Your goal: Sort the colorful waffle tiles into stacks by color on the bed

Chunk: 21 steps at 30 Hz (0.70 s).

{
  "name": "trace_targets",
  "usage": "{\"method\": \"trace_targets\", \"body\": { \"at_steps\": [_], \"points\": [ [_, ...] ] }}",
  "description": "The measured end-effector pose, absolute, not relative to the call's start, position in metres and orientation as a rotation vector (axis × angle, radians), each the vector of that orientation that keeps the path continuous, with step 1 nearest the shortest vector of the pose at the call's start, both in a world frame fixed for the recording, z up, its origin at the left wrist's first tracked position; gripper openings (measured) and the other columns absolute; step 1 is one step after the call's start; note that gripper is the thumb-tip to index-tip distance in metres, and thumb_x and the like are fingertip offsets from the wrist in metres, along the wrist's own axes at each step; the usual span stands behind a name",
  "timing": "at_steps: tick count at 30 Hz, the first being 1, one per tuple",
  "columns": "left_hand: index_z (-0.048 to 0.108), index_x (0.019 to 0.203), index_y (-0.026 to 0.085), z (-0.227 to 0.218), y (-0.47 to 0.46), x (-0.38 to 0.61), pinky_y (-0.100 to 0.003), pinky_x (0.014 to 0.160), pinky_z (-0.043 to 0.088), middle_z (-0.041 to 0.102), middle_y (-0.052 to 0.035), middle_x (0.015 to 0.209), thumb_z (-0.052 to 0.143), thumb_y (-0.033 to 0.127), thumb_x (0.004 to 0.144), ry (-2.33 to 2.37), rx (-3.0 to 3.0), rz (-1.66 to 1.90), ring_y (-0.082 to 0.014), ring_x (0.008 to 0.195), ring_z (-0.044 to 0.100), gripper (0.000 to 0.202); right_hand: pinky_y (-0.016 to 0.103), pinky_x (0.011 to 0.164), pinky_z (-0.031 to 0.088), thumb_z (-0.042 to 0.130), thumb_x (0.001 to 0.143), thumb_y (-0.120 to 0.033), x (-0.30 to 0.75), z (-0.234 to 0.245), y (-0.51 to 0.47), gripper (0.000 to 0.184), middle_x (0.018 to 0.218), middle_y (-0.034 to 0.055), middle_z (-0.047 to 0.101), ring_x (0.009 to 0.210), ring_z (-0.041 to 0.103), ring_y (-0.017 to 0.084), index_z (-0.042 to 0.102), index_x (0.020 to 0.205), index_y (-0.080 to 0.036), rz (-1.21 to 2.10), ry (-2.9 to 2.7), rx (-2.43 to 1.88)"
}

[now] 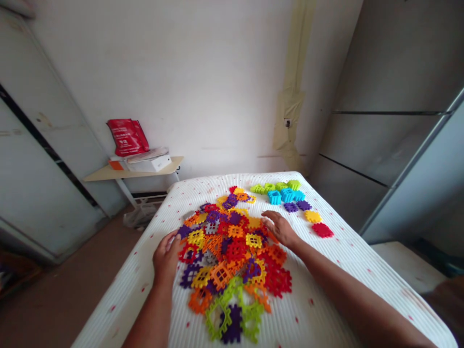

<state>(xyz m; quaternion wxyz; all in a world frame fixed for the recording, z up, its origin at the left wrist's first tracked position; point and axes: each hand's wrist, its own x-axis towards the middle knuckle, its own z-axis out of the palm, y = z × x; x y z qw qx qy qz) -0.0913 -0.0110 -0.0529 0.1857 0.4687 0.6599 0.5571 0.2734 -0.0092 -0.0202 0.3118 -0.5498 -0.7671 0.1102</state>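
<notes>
A heap of flat plastic waffle tiles in orange, red, yellow, purple and green lies in the middle of a white ribbed mattress. My left hand rests at the heap's left edge, fingers curled against a purple and a red tile. My right hand lies flat on the heap's right edge, fingers stretched out over the tiles. Beyond the heap, sorted tiles stand in small stacks: green, blue, purple, one yellow and one red.
A small side table at the left of the wall carries a white box and a red bag. Grey cabinet doors stand at left, grey panels at right. Brown floor lies left of the mattress.
</notes>
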Motion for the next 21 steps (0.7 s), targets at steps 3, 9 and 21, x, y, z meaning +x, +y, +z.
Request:
{"method": "trace_targets", "body": {
  "at_steps": [3,9,21],
  "points": [
    [0.056,0.118,0.016,-0.047,-0.033,-0.086,-0.035,0.094,0.044,0.062,-0.0093,0.118,0.052,0.050,0.076,1.742,1.244,1.590,-0.0241,0.109,0.057,0.055,0.037,0.102,0.036,0.028,0.093,-0.050,0.298,-0.039,-0.040,0.049,0.127,0.0102,0.054,0.120,0.046,0.022,0.057,0.118,-0.021,0.264,-1.980,-1.516],
    [0.042,0.134,0.026,-0.047,-0.111,-0.066,-0.044,0.108,0.029,0.044,-0.0080,0.139,0.053,0.046,0.077,1.591,2.190,1.423,-0.0280,0.129,0.037,0.061,0.040,0.106,0.031,0.031,0.091,-0.052,0.296,-0.052,-0.056,0.054,0.136,0.0111,0.047,0.129,0.036,0.024,0.048,0.130,-0.018,0.240,-1.976,-1.673],
    [0.036,0.140,0.028,-0.066,-0.136,-0.024,-0.051,0.107,0.013,0.042,-0.0120,0.142,0.057,0.063,0.067,1.316,3.160,0.936,-0.0349,0.127,0.037,0.084,0.048,0.107,0.019,0.025,0.089,-0.062,0.242,-0.038,-0.044,0.067,0.143,0.0151,0.036,0.132,0.028,0.030,0.037,0.139,-0.019,0.178,-2.030,-1.891]
  ]
}}
